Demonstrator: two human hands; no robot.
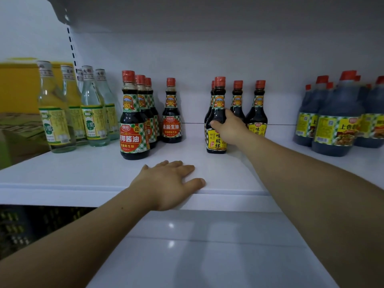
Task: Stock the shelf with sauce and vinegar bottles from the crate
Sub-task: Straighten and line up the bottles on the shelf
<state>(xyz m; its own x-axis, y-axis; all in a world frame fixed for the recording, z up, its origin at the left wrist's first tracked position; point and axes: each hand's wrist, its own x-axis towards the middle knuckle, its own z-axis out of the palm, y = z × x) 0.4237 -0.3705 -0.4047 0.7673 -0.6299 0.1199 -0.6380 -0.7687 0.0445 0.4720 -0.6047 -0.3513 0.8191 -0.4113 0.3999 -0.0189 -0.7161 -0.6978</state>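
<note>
My right hand (229,127) grips a dark sauce bottle with a yellow label and red cap (216,113), which stands upright on the white shelf (104,173). Behind it stand several more yellow-label sauce bottles (257,109). My left hand (168,181) rests flat on the shelf's front edge, fingers straight, holding nothing. To the left stand red-label soy sauce bottles (134,121), a single one (171,113) behind, and clear vinegar bottles with green labels (93,109). The crate is not clearly visible.
Large dark jugs with yellow labels (336,121) fill the shelf's right end. A yellow cardboard box (18,90) sits beyond the shelf at the left. Another shelf board hangs overhead (207,13). A lower white shelf (207,256) lies below.
</note>
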